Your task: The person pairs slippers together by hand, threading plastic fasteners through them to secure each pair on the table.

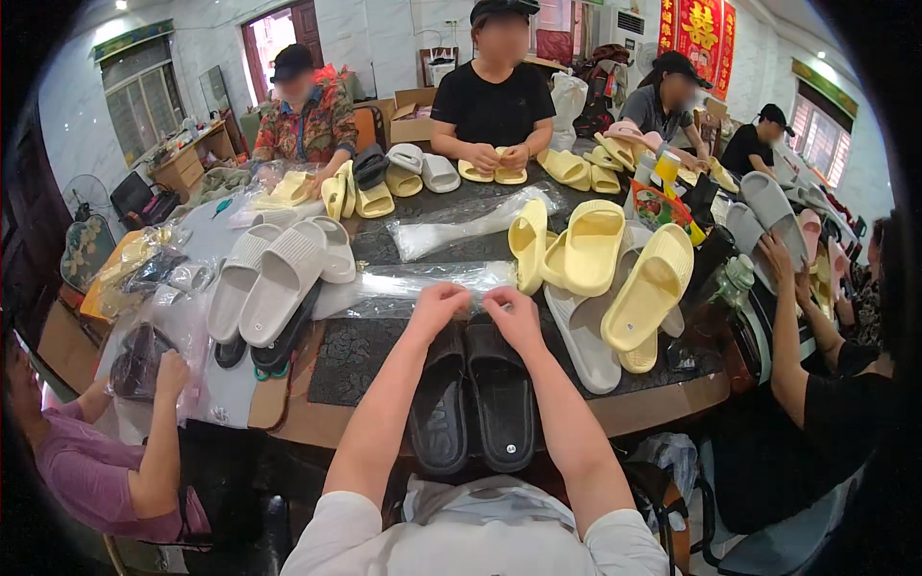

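A pair of black slide slippers, the left slipper and the right slipper, stands side by side at the near table edge, heels toward me. Just beyond their toes, my left hand and my right hand are close together, fingers pinched. Both touch the near edge of a stack of clear plastic bags and seem to grip a bag there; the thin film is hard to make out. Yellow slippers lie to the right of my right hand, with a grey slipper under them.
Grey slippers are piled at left on the table. Another bundle of clear bags lies farther back. A glass bottle stands at right. Several people work around the table; one at left handles a bagged black slipper.
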The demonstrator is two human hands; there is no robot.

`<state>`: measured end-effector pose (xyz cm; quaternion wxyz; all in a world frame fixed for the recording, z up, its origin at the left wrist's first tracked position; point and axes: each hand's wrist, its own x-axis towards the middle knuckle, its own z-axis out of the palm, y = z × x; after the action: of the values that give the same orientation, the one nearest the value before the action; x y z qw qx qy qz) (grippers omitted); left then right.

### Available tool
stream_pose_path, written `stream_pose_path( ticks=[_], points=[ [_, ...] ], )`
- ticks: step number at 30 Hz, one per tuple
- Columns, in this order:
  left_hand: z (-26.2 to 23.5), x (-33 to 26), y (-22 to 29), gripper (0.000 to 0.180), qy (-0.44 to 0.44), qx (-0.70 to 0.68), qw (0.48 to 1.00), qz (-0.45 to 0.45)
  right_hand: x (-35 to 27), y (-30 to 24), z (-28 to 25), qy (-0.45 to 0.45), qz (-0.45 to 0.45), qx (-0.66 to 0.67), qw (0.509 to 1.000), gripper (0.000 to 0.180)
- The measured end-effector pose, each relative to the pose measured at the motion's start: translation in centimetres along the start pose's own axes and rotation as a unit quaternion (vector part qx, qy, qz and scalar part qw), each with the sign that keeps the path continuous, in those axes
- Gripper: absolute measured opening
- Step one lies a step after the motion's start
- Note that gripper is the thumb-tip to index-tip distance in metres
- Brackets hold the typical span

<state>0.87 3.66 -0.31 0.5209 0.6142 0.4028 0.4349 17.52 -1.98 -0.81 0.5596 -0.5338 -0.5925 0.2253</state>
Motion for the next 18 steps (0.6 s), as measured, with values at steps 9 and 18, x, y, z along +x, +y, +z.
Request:
stream_pose_path(
  ticks=[9, 18],
  points=[
    [-0.1, 0.1, -0.1, 0.017, -0.061, 0.002, 0.998, 0.003, -0.1, -0.3, -0.1, -0.008, -0.001, -0.033, 0.999, 0.018],
    [-0.3, -0.3, -0.1, 0.019, -0.086, 0.036, 0.996, 0.004, -0.2, -0.9, -0.1, -0.041, -0.004, -0.023, 0.999, 0.019]
  ],
)
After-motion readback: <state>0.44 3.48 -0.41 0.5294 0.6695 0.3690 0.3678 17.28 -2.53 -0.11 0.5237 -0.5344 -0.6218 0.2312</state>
